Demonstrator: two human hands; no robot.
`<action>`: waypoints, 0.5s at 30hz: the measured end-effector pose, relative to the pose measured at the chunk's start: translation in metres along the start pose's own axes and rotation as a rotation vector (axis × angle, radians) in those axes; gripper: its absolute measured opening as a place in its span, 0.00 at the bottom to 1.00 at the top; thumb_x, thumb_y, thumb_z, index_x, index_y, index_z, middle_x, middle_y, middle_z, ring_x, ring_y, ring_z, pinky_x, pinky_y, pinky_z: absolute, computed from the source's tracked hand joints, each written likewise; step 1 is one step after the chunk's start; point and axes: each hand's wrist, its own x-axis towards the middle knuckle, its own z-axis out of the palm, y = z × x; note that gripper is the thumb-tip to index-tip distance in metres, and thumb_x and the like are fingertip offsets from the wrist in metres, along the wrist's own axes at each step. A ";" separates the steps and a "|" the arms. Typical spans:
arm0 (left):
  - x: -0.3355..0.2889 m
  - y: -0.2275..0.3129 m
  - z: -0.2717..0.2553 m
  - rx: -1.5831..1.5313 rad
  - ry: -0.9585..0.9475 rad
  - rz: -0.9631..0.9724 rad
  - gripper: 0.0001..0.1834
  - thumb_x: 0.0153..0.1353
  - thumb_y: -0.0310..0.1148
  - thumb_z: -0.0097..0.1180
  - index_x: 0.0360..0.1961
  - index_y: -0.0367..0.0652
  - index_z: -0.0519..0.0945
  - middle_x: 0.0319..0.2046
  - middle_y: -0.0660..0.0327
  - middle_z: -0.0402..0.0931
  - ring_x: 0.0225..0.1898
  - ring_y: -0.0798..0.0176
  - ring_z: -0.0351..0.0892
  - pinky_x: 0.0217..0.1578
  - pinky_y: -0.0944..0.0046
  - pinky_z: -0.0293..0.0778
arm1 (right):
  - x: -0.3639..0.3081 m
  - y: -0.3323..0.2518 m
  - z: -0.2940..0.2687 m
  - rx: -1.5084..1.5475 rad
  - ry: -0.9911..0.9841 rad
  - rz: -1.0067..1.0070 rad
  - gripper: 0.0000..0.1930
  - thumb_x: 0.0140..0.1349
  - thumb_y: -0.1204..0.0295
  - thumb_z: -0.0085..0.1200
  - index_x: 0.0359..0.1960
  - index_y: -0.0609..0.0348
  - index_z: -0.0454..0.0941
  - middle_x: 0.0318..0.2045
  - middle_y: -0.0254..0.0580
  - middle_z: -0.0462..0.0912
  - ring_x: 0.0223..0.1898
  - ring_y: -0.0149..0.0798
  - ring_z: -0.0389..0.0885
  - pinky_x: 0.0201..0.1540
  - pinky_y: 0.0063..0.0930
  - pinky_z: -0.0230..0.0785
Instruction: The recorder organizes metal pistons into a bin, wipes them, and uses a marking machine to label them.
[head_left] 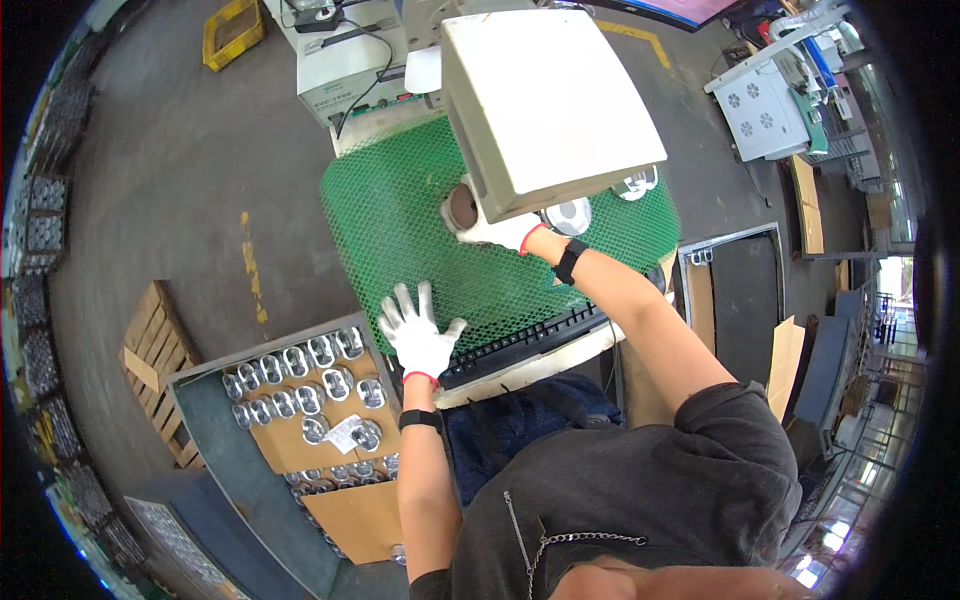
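Seen from above: a worktop covered by a green mesh mat, standing on a grey concrete floor with faded yellow marks. Behind the mat, a pale machine box with black cables; over the mat's far right part, a large off-white housing, tilted and hiding what lies under it. At the mat's near edge, a black ribbed strip. Left of the mat and lower, a grey bin lined with cardboard, filled with rows of shiny metal cups. Further left of the mat, a wooden pallet; far behind it, a yellow crate. Right of the mat, a dark framed tray and stacked cardboard. Left hand in a white glove, fingers spread, flat on the mat's near left corner, grip open, holding nothing. Right hand in a white glove, at the mat's middle just under the housing's lower edge, grip closed around a round part with a dark brownish face turned outward. More shiny round metal pieces on the mat just right of that hand, partly under the housing. Black bands on both wrists.
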 end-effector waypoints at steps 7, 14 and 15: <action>-0.001 -0.004 0.005 -0.011 -0.037 0.003 0.52 0.50 0.62 0.60 0.72 0.52 0.56 0.72 0.43 0.47 0.71 0.32 0.44 0.67 0.33 0.41 | -0.045 -0.026 -0.024 -0.269 0.416 -0.176 0.37 0.39 0.53 0.67 0.51 0.60 0.74 0.49 0.58 0.76 0.50 0.56 0.76 0.51 0.46 0.70; -0.001 0.001 0.001 0.048 -0.036 -0.009 0.50 0.51 0.65 0.57 0.72 0.53 0.57 0.72 0.44 0.48 0.71 0.34 0.45 0.68 0.34 0.41 | -0.101 0.042 -0.065 -0.359 0.382 0.217 0.50 0.34 0.55 0.71 0.62 0.61 0.64 0.56 0.61 0.69 0.52 0.59 0.73 0.55 0.47 0.69; 0.000 0.001 0.002 0.053 -0.034 -0.007 0.50 0.52 0.65 0.57 0.72 0.53 0.57 0.72 0.45 0.48 0.71 0.34 0.45 0.68 0.34 0.41 | -0.100 0.046 -0.061 -0.263 0.350 0.231 0.51 0.34 0.55 0.72 0.63 0.61 0.63 0.57 0.62 0.69 0.52 0.60 0.73 0.56 0.47 0.69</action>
